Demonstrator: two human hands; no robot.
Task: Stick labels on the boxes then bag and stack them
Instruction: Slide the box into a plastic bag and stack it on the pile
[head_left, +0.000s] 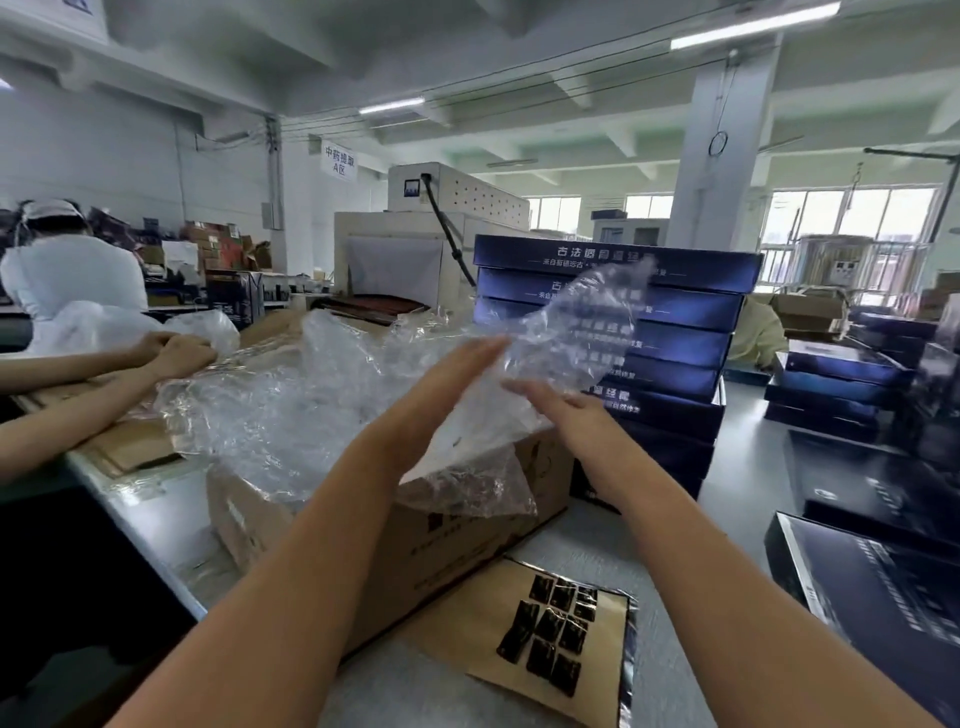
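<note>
Over carton (441, 540): left hand (441, 387), right hand (569, 415) (bag (587, 322) between).

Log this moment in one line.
left hand: flat on clear bag | right hand: flat, opposite side | blue boxes: stacked behind | label sheet: untouched

A white hall with a beamed ceiling (519, 67) is lit by fluorescent tubes (753, 23) and by daylight from windows (852, 213) along the far right side. A square white pillar (719, 156) stands right of centre. Beyond the far edge of the bench (156, 514) sits a beige tunnel machine (415, 260), with a white sign (340, 161) above it.
</note>
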